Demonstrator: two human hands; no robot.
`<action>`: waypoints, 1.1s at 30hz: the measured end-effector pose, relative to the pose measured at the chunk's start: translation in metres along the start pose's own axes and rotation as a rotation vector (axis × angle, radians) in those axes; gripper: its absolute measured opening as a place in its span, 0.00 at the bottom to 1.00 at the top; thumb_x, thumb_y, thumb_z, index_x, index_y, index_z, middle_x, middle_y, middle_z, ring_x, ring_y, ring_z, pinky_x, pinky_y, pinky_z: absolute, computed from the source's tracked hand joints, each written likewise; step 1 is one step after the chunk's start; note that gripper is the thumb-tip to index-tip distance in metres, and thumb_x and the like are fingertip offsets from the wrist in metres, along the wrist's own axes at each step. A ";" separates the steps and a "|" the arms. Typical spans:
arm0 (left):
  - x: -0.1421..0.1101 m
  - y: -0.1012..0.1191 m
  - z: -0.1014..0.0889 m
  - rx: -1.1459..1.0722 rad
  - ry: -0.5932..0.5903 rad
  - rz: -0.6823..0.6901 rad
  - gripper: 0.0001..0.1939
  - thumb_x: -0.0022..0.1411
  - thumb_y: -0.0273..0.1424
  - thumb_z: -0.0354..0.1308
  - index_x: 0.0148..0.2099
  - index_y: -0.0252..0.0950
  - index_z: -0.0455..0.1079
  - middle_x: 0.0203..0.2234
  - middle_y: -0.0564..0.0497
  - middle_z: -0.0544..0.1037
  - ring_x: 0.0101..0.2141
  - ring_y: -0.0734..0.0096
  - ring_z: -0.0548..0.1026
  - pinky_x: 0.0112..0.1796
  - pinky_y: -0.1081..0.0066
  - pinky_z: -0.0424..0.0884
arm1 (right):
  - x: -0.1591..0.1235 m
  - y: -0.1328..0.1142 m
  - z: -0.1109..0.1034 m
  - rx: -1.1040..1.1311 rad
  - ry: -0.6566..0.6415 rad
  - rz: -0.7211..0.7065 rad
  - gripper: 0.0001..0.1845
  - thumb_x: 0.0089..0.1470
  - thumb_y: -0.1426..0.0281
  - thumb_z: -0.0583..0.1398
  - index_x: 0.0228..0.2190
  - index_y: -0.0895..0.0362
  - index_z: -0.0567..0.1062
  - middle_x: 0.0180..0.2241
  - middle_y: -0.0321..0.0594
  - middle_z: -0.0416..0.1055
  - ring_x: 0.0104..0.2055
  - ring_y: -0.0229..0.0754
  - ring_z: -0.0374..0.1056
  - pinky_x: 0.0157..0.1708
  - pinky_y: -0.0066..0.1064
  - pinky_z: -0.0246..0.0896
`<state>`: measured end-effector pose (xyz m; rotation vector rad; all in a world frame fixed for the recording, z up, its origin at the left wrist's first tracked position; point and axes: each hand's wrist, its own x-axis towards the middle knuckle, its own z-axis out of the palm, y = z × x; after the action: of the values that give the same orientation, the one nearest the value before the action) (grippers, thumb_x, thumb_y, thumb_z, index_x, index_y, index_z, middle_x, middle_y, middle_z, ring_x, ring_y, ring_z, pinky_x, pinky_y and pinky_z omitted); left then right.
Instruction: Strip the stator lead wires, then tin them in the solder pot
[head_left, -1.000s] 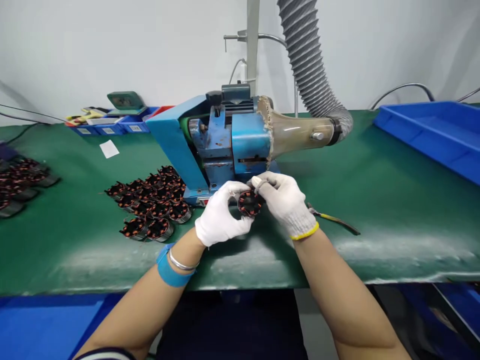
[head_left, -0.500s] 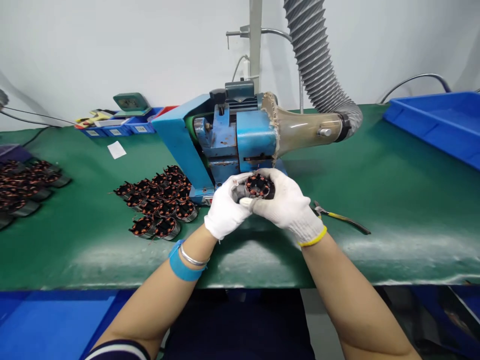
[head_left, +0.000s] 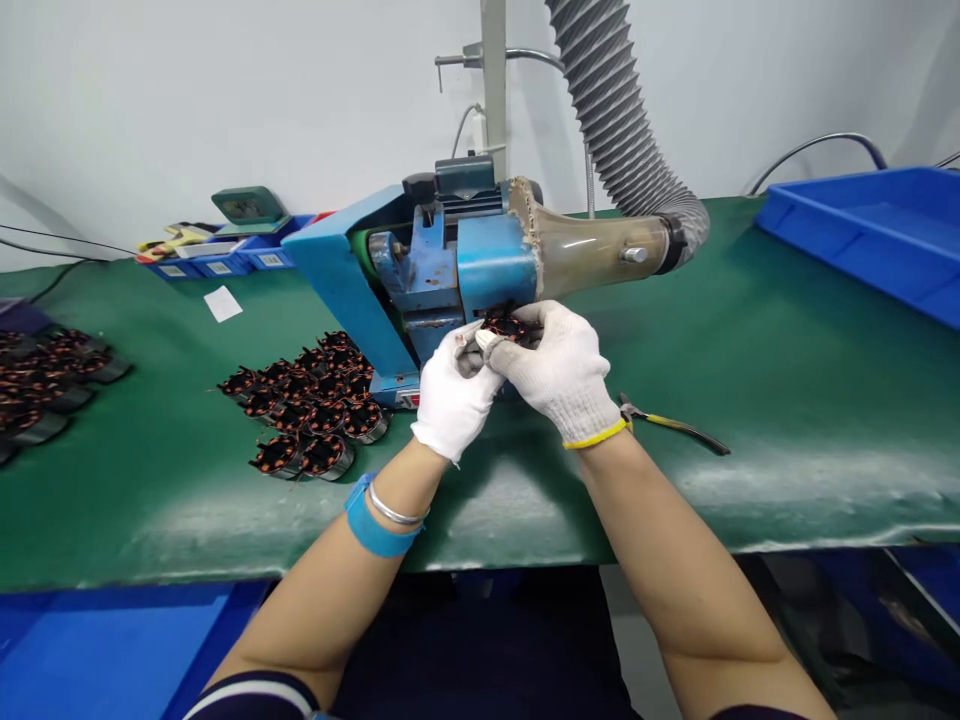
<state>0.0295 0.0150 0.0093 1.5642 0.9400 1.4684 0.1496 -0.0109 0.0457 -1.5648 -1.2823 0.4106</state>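
Both hands wear white knit gloves and grip one motor stator (head_left: 507,324), a ring with copper windings and black insulation. My left hand (head_left: 456,390) is closed at its left side, and my right hand (head_left: 556,368) wraps round its right side, the thumb across the front. The gloves hide most of the stator's lower part. It is held right at the front of a blue machine (head_left: 499,262) with a motor and a belt; whether it touches the machine I cannot tell.
Several stators (head_left: 307,400) stand grouped left of the machine, with another pile (head_left: 52,385) farther left. Cutting pliers (head_left: 675,428) lie at right. A grey duct hose (head_left: 626,110) joins the machine's clear funnel (head_left: 592,255). Blue trays (head_left: 870,235) sit at the back right.
Both hands have brought the stator up and forward to the machine's front. The stator has tilted, so its open top shows less. The view has shifted slightly.
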 end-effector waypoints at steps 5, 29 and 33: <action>-0.001 -0.003 0.000 0.035 -0.050 0.039 0.29 0.47 0.42 0.69 0.49 0.35 0.70 0.41 0.44 0.81 0.42 0.60 0.80 0.48 0.61 0.76 | -0.006 0.014 0.005 0.137 0.008 -0.043 0.25 0.40 0.55 0.67 0.38 0.57 0.76 0.33 0.40 0.78 0.36 0.46 0.75 0.40 0.40 0.72; -0.021 0.011 -0.031 0.143 -0.301 0.210 0.28 0.51 0.31 0.67 0.54 0.36 0.64 0.50 0.42 0.75 0.51 0.59 0.76 0.52 0.58 0.74 | -0.020 0.018 -0.014 0.198 -0.151 -0.428 0.15 0.61 0.61 0.54 0.34 0.56 0.77 0.34 0.42 0.77 0.38 0.44 0.73 0.42 0.35 0.69; -0.023 0.018 -0.030 0.094 -0.318 0.155 0.28 0.49 0.30 0.68 0.52 0.36 0.64 0.47 0.42 0.77 0.49 0.58 0.77 0.51 0.58 0.75 | -0.013 0.024 0.001 0.520 -0.110 0.069 0.18 0.57 0.54 0.55 0.25 0.55 0.70 0.26 0.39 0.73 0.31 0.43 0.72 0.35 0.36 0.71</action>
<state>-0.0014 -0.0122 0.0171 1.9080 0.7232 1.2412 0.1564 -0.0194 0.0211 -1.1565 -1.0918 0.8131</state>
